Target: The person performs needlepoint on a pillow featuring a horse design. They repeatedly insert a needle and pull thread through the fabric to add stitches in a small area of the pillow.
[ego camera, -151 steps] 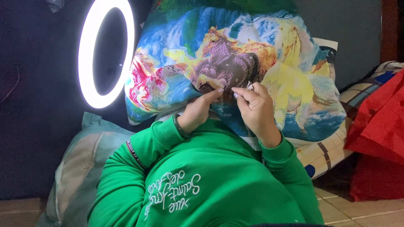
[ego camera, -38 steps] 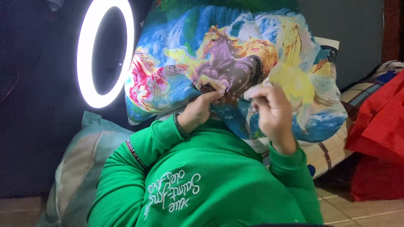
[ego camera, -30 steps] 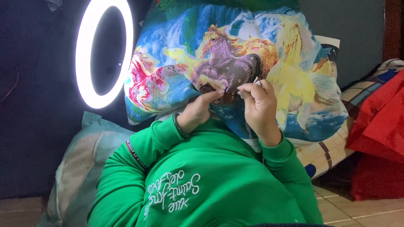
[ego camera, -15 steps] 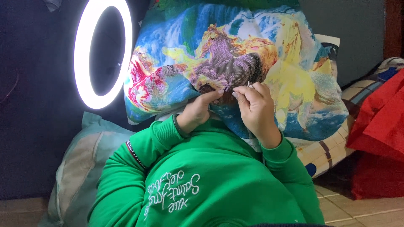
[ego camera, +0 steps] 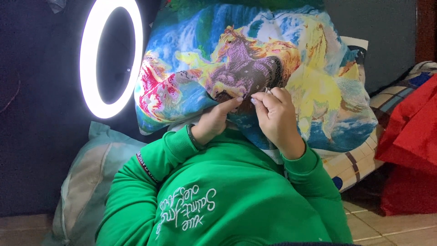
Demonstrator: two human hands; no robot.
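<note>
Head view shows the big printed canvas (ego camera: pixel 255 73) filling the frame ahead of you, a bright picture of horses and water, draped upright above your green sweatshirt (ego camera: pixel 227 196). Part of it, around the dark purple horse, looks already worked in tiny stitches or beads. Your left hand (ego camera: pixel 214 120) supports the cloth from beneath with its fingers folded into the fabric, gripping it at the lower edge of the purple patch. Your right hand (ego camera: pixel 275 116) is pinched tight on a thin needle or tool (ego camera: pixel 267 90) whose tip just touches the canvas beside the left fingertips.

To do this step well, I judge you should keep the cloth taut between both hands, seat the tip squarely on one cell of the grid, and let the lamp fall on the spot.

A lit ring light (ego camera: pixel 111 59) glows at your left against a dark wall. A pale green pillow (ego camera: pixel 86 182) lies below it, patterned bedding (ego camera: pixel 359 159) sits at your right, red cloth (ego camera: pixel 409 150) beyond it, and tiled floor (ego camera: pixel 391 228) shows underneath.
</note>
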